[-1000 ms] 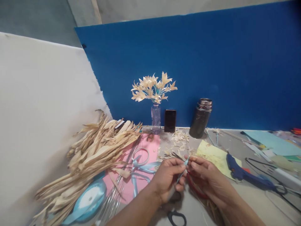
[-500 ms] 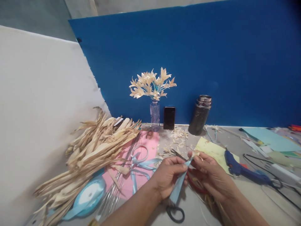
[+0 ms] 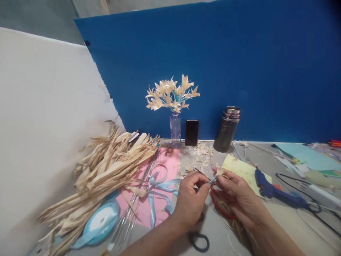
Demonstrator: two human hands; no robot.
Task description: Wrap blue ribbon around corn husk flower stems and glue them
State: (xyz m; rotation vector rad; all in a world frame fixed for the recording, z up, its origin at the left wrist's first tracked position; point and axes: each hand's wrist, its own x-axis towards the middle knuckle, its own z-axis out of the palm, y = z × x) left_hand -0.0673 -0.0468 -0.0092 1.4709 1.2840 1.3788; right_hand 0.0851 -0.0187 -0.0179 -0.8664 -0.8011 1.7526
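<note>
Blue board [image 3: 226, 64], stood upright behind a grey tabletop [image 3: 220, 238]; white panel [image 3: 45, 96], set at left; dried husks [image 3: 114, 160], heaped partly over a pink sheet [image 3: 172, 164]; light-blue ribbon [image 3: 213, 180], pinched above the tabletop by the left hand [image 3: 192, 197]; pale husk piece [image 3: 220, 172], gripped at its end by the right hand [image 3: 236, 194]; husk scraps [image 3: 203, 150], scattered beyond.

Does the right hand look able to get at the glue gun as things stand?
Probably yes: the glue gun lies just to the right of the right hand, with nothing tall between them. That hand seems to pinch a pale husk piece, though, so it may need to let go first.
</note>
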